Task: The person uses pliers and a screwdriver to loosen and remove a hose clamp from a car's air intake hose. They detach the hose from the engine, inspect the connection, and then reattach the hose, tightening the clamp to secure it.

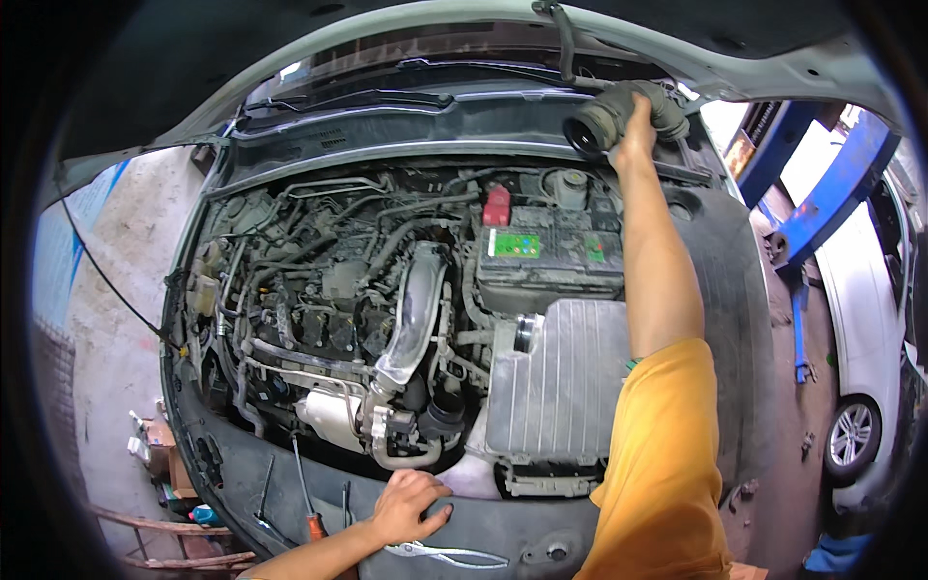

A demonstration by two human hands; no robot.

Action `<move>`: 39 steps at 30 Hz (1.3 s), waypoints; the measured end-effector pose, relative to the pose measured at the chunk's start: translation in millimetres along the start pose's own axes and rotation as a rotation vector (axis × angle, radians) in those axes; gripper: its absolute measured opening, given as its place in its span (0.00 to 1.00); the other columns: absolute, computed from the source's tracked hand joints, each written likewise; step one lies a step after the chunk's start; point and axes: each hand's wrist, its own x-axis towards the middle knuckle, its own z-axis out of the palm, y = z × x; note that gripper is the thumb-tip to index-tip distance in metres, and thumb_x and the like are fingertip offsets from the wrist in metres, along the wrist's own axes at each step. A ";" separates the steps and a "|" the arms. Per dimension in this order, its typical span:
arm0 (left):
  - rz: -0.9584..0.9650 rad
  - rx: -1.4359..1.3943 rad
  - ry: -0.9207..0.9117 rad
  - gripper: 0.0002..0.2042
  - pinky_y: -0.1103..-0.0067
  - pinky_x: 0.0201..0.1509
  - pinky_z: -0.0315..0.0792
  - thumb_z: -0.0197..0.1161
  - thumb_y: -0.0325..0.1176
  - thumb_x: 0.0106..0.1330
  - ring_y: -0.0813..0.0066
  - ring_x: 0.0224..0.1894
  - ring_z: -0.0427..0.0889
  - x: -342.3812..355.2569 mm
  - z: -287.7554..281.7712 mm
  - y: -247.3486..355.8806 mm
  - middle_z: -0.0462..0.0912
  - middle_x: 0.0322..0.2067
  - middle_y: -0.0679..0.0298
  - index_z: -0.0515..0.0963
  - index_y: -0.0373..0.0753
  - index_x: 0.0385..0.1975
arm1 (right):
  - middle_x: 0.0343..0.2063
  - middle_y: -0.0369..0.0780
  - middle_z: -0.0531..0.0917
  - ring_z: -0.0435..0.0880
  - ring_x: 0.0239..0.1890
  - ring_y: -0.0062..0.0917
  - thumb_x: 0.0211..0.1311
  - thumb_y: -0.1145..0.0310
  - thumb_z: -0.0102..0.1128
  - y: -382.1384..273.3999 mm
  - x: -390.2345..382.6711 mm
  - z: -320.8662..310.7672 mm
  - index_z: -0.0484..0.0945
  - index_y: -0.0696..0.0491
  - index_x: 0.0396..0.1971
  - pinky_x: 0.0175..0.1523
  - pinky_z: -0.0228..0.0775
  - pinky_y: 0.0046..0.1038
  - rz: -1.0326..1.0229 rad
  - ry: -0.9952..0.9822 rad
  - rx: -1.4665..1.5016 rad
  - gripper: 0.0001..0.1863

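At the far right of the engine bay, my right hand (635, 135) grips a grey ribbed air intake hose (604, 113) near the base of the windscreen. The hose's round dark mouth points left. My left hand (410, 505) rests on the black front panel (474, 530), holding nothing, its thumb apart from the slightly bent fingers. Just below it lie silver pliers (449, 554). A screwdriver with an orange handle (316, 527) stands to its left. Below my right forearm are the black air filter box (556, 387) and the battery (551, 275).
The raised bonnet (464, 19) arches overhead, with a stay (564, 43) near the hose. A silver intake pipe (414, 309) runs beside the engine (338, 309). Blue lift posts (841, 188) and a white car (860, 329) stand at the right. Boxes (174, 464) lie on the left floor.
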 end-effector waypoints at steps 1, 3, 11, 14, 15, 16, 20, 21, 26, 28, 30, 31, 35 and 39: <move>0.000 0.003 0.000 0.13 0.69 0.58 0.68 0.71 0.39 0.59 0.65 0.47 0.81 0.9 -0.4 -0.8 0.83 0.40 0.65 0.83 0.41 0.41 | 0.46 0.45 0.83 0.84 0.44 0.33 0.53 0.54 0.70 2.4 12.5 -4.9 0.76 0.67 0.51 0.50 0.79 0.34 0.030 -0.007 -0.021 0.34; -0.014 0.017 0.000 0.13 0.70 0.57 0.68 0.71 0.39 0.59 0.65 0.47 0.81 -2.9 -2.6 -0.5 0.83 0.40 0.65 0.84 0.41 0.41 | 0.47 0.45 0.83 0.85 0.45 0.33 0.54 0.54 0.71 12.1 22.3 -16.5 0.76 0.64 0.52 0.50 0.79 0.35 -0.103 -0.035 -0.182 0.33; -0.049 0.011 -0.023 0.14 0.70 0.55 0.69 0.71 0.35 0.55 0.64 0.46 0.82 -2.3 -3.3 -0.1 0.83 0.40 0.63 0.84 0.39 0.41 | 0.50 0.47 0.83 0.82 0.49 0.33 0.55 0.48 0.71 16.3 47.1 -27.7 0.76 0.69 0.54 0.58 0.73 0.32 -0.008 0.201 -0.095 0.39; -0.036 0.003 -0.022 0.14 0.70 0.55 0.69 0.71 0.34 0.55 0.63 0.46 0.82 6.3 0.7 0.3 0.83 0.40 0.63 0.83 0.39 0.40 | 0.57 0.51 0.81 0.80 0.58 0.43 0.64 0.32 0.51 7.4 74.3 -38.1 0.78 0.65 0.56 0.65 0.69 0.37 -0.150 0.129 -1.199 0.45; -0.034 0.000 -0.017 0.14 0.69 0.55 0.69 0.71 0.34 0.54 0.63 0.46 0.82 7.4 0.4 1.3 0.83 0.39 0.63 0.83 0.39 0.40 | 0.61 0.52 0.77 0.72 0.65 0.50 0.68 0.30 0.38 4.2 80.5 -51.1 0.80 0.57 0.57 0.70 0.60 0.46 -0.124 0.072 -1.540 0.45; -0.049 0.021 -0.025 0.14 0.69 0.55 0.69 0.71 0.34 0.54 0.63 0.46 0.82 3.6 -3.6 3.5 0.83 0.40 0.63 0.83 0.39 0.40 | 0.61 0.52 0.77 0.70 0.66 0.51 0.69 0.31 0.37 10.2 66.2 -53.3 0.81 0.56 0.57 0.71 0.58 0.48 -0.101 0.113 -1.554 0.43; -0.052 0.032 -0.025 0.14 0.68 0.56 0.69 0.70 0.34 0.55 0.62 0.47 0.81 1.1 -2.0 2.7 0.82 0.40 0.62 0.83 0.40 0.41 | 0.64 0.52 0.74 0.66 0.69 0.53 0.72 0.35 0.37 2.7 39.7 -64.8 0.81 0.55 0.56 0.70 0.58 0.53 -0.113 0.163 -1.606 0.39; -0.044 0.031 -0.020 0.14 0.68 0.57 0.68 0.70 0.34 0.55 0.62 0.47 0.81 2.1 -0.5 2.1 0.83 0.40 0.63 0.83 0.40 0.41 | 0.64 0.52 0.74 0.66 0.68 0.53 0.72 0.35 0.38 1.5 42.6 -72.2 0.82 0.55 0.56 0.69 0.59 0.53 -0.136 0.130 -1.621 0.39; -0.032 0.042 -0.011 0.14 0.67 0.56 0.69 0.70 0.34 0.54 0.62 0.47 0.81 -0.3 -0.1 2.8 0.82 0.40 0.62 0.83 0.40 0.40 | 0.60 0.54 0.77 0.71 0.64 0.55 0.70 0.39 0.44 -4.7 41.0 -80.5 0.83 0.56 0.52 0.66 0.66 0.51 -0.207 0.067 -1.617 0.35; -0.002 0.034 0.011 0.14 0.67 0.55 0.70 0.70 0.34 0.54 0.62 0.47 0.81 2.9 0.2 0.5 0.82 0.39 0.61 0.83 0.40 0.40 | 0.57 0.56 0.78 0.75 0.61 0.56 0.68 0.42 0.47 -9.9 43.0 -82.5 0.84 0.57 0.50 0.64 0.69 0.50 -0.291 0.073 -1.562 0.33; 0.043 0.068 0.028 0.14 0.66 0.55 0.69 0.70 0.37 0.55 0.59 0.46 0.81 0.4 5.4 -9.0 0.81 0.36 0.59 0.83 0.40 0.40 | 0.46 0.56 0.85 0.83 0.51 0.52 0.64 0.49 0.51 -11.7 25.7 -75.9 0.85 0.56 0.46 0.57 0.74 0.46 -0.459 -0.009 -1.514 0.26; 0.021 0.048 0.034 0.15 0.65 0.55 0.69 0.70 0.37 0.55 0.58 0.46 0.80 -3.0 10.2 -13.3 0.81 0.36 0.59 0.82 0.39 0.40 | 0.44 0.55 0.86 0.84 0.50 0.51 0.63 0.50 0.52 -7.5 -1.7 -71.0 0.85 0.56 0.46 0.56 0.74 0.45 -0.443 -0.070 -1.491 0.26; -0.019 0.019 0.025 0.12 0.65 0.56 0.68 0.69 0.35 0.57 0.56 0.46 0.79 -9.6 6.0 -10.0 0.79 0.36 0.59 0.81 0.40 0.39 | 0.39 0.51 0.87 0.86 0.46 0.46 0.63 0.59 0.56 2.4 -144.2 -48.4 0.85 0.57 0.41 0.51 0.76 0.39 -0.433 -0.549 -1.243 0.18; -0.015 -0.011 0.058 0.12 0.67 0.56 0.69 0.69 0.33 0.56 0.60 0.46 0.80 -2.6 4.8 -2.5 0.82 0.37 0.62 0.82 0.39 0.40 | 0.37 0.47 0.86 0.85 0.39 0.38 0.66 0.69 0.60 -28.5 -297.6 -86.9 0.82 0.60 0.43 0.46 0.76 0.33 -0.431 -1.010 -1.288 0.11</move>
